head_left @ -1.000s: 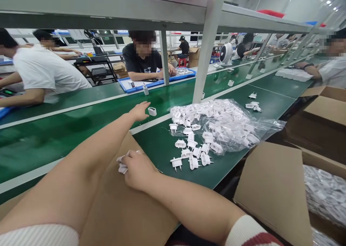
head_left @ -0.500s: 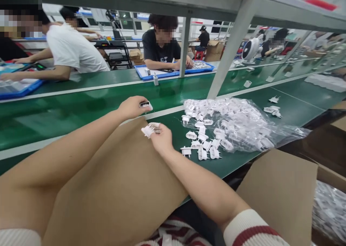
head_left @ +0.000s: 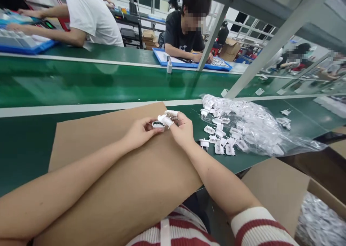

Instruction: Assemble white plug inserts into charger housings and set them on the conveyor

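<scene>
My left hand (head_left: 141,132) is closed around a small white housing (head_left: 158,124), its dark open end facing up. Right beside it, my right hand (head_left: 182,127) pinches a white plug piece (head_left: 165,120) close over the housing; whether the two parts touch is hard to tell. White coverings sit on the right thumb and a fingertip. Both hands are above a brown cardboard sheet (head_left: 121,181). To their right, several loose white plug pieces (head_left: 219,147) lie beside a clear plastic bag (head_left: 251,121) full of similar pieces.
A green conveyor belt (head_left: 108,82) runs behind the cardboard, with a white adapter (head_left: 169,66) standing on it. Slanted metal posts (head_left: 266,47) rise beyond the bag. At lower right is an open carton (head_left: 319,188) holding bagged parts. People work across the belt.
My left hand has come down from the belt's edge with the housing, and both hands are now together. The camera view has shifted and tilted.
</scene>
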A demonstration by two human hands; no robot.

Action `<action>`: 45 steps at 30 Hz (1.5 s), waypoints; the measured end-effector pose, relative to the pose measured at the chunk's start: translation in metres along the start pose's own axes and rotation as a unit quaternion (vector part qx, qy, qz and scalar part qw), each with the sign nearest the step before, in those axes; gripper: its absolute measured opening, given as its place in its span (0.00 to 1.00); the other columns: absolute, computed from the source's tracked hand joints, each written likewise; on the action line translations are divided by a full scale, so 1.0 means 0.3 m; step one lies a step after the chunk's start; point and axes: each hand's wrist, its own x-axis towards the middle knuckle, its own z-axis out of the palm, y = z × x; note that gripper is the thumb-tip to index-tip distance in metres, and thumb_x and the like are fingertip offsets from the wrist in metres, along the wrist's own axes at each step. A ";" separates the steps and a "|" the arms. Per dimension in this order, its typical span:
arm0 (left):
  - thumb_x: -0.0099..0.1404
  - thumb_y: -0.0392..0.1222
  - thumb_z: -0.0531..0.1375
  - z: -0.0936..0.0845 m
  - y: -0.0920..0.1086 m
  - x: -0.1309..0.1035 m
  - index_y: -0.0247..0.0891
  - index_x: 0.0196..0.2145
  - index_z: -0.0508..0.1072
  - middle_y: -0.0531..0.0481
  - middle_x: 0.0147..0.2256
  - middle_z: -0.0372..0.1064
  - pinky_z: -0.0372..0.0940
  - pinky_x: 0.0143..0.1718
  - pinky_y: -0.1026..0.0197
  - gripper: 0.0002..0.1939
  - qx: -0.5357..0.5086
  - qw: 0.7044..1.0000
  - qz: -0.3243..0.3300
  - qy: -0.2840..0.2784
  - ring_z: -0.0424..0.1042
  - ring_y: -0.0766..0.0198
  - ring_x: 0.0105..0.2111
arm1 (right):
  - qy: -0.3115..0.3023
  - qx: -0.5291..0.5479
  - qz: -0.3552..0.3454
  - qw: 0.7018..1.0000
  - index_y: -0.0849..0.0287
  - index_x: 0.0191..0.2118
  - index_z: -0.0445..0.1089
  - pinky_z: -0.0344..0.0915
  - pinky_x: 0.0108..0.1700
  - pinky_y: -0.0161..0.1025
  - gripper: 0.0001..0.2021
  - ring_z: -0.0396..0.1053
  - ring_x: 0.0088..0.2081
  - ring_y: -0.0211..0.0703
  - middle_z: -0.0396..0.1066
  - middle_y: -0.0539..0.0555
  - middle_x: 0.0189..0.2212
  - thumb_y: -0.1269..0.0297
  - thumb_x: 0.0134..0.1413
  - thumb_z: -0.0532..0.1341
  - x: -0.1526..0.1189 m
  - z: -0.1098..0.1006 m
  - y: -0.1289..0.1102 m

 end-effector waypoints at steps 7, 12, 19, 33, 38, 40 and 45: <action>0.63 0.59 0.66 0.003 -0.028 0.009 0.40 0.49 0.78 0.51 0.33 0.73 0.64 0.36 0.58 0.24 -0.035 0.998 0.044 0.005 0.69 0.59 0.32 | -0.096 -0.312 -0.196 0.925 0.55 0.48 0.78 0.72 0.53 0.45 0.14 0.73 0.49 0.48 0.78 0.57 0.45 0.70 0.62 0.57 -0.018 0.000 -0.004; 0.63 0.57 0.66 0.004 -0.033 0.015 0.41 0.48 0.78 0.51 0.33 0.73 0.64 0.35 0.58 0.22 -0.036 0.998 0.054 0.000 0.70 0.59 0.32 | -0.115 -0.368 -0.215 0.898 0.55 0.49 0.77 0.71 0.53 0.46 0.17 0.72 0.48 0.50 0.77 0.58 0.44 0.74 0.62 0.55 -0.015 -0.006 -0.006; 0.64 0.57 0.66 0.008 -0.026 0.013 0.40 0.49 0.77 0.51 0.33 0.74 0.63 0.34 0.59 0.22 -0.023 0.997 0.070 0.000 0.69 0.60 0.31 | -0.119 -0.393 -0.211 0.887 0.56 0.48 0.76 0.70 0.51 0.46 0.18 0.70 0.46 0.50 0.75 0.57 0.43 0.76 0.59 0.54 -0.010 -0.014 -0.009; 0.70 0.59 0.55 0.004 -0.017 0.008 0.40 0.34 0.72 0.45 0.36 0.72 0.58 0.31 0.55 0.20 0.247 0.963 0.107 0.034 0.70 0.54 0.35 | -0.150 -0.454 -0.126 0.869 0.55 0.46 0.70 0.65 0.46 0.41 0.20 0.67 0.44 0.49 0.73 0.53 0.44 0.80 0.49 0.54 0.001 0.014 -0.050; 0.68 0.61 0.60 -0.032 -0.016 0.046 0.41 0.41 0.78 0.47 0.40 0.77 0.66 0.40 0.55 0.21 0.188 0.978 0.090 -0.019 0.74 0.52 0.40 | -0.135 -0.364 -0.121 0.913 0.52 0.52 0.71 0.69 0.52 0.43 0.22 0.72 0.50 0.48 0.76 0.52 0.49 0.77 0.53 0.56 0.009 0.008 -0.008; 0.64 0.62 0.64 -0.045 -0.010 0.070 0.41 0.44 0.81 0.48 0.41 0.79 0.68 0.44 0.56 0.22 0.116 0.988 0.069 -0.070 0.76 0.51 0.42 | -0.108 -0.288 -0.111 0.945 0.51 0.60 0.67 0.70 0.55 0.44 0.23 0.74 0.52 0.47 0.77 0.53 0.52 0.71 0.59 0.58 0.017 -0.016 0.009; 0.61 0.53 0.71 -0.131 -0.025 0.201 0.39 0.47 0.82 0.46 0.44 0.79 0.67 0.45 0.57 0.20 0.147 0.986 -0.012 0.077 0.76 0.51 0.44 | 0.173 -0.359 -0.066 0.915 0.59 0.55 0.72 0.56 0.64 0.67 0.23 0.64 0.64 0.70 0.70 0.76 0.58 0.60 0.54 0.65 0.067 -0.136 0.029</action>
